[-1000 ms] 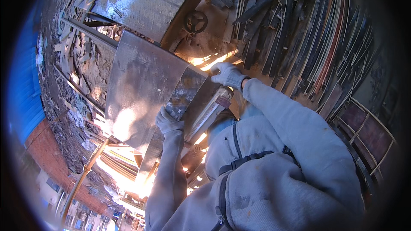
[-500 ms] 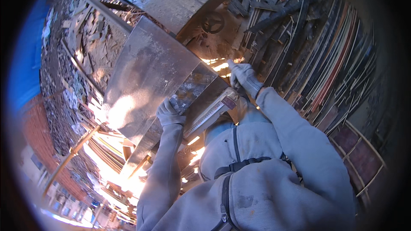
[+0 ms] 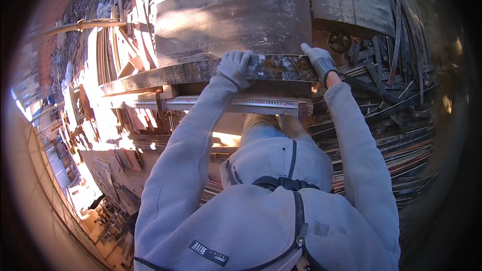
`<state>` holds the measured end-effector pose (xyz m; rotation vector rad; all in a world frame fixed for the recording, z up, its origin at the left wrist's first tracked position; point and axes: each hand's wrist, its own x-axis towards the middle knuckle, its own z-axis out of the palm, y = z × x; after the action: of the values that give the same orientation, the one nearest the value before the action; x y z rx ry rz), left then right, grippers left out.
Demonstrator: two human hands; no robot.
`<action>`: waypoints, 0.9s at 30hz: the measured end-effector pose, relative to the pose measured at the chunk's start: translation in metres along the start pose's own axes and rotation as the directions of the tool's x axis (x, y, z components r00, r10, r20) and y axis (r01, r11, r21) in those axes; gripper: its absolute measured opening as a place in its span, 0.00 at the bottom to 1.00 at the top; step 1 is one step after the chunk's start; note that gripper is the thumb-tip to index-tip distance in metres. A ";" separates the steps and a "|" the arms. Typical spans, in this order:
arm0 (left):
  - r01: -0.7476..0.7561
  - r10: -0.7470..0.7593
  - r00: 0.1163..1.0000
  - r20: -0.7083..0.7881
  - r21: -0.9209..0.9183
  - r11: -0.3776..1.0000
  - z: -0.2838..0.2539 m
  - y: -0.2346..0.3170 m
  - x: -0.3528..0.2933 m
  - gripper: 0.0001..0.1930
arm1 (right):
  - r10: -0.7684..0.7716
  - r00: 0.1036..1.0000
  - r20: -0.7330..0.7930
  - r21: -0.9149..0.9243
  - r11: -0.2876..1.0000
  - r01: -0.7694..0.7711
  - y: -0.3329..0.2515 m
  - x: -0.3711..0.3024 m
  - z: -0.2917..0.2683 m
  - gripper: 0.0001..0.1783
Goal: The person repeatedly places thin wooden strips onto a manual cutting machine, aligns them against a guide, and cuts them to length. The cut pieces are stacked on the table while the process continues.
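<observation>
A long dark plank (image 3: 281, 69) with a worn, blotchy face lies along the near edge of a flat metal tabletop (image 3: 236, 15). My left hand (image 3: 234, 68), in a light grey work glove, is closed over the plank near its middle, fingertips over the far edge. At the plank's right end is my right hand (image 3: 321, 62), gloved too. Its thumb sticks out toward the tabletop, while the other fingers seem bent around the end and are partly hidden. Nearer my body, a rail with a measuring scale (image 3: 261, 103) runs parallel to the plank.
Beyond the tabletop's right side stands another metal surface (image 3: 351, 0), with a round handwheel (image 3: 340, 42) below it. Dark wood strips (image 3: 391, 140) are heaped at the right. Sunlit offcuts (image 3: 120, 55) and a wooden pole (image 3: 80, 25) lie at the left.
My view has turned, so the tabletop now lies straight ahead. The right hand has come to the plank's end from beside it. My left hand stays on the plank.
</observation>
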<state>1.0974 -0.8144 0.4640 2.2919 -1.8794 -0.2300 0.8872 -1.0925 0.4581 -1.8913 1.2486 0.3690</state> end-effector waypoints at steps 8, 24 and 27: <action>0.196 -0.224 0.899 -0.376 -0.111 0.974 -0.007 0.031 -0.030 0.56 | -0.275 0.947 -0.167 -0.302 0.928 0.217 0.019 0.034 -0.001 0.28; 0.183 0.010 0.605 0.796 -0.152 0.971 0.007 0.129 0.057 0.19 | -0.400 0.902 -0.164 -0.435 0.850 0.298 -0.036 0.072 -0.097 0.25; 0.253 0.103 0.649 0.753 -0.342 0.905 0.016 0.261 0.115 0.23 | -0.394 0.912 -0.114 -0.504 0.814 0.289 -0.024 0.073 -0.093 0.22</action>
<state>0.8671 -0.9778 0.5061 2.0931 -1.7332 -1.6823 0.9245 -1.2045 0.4815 -2.5952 0.9673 0.3012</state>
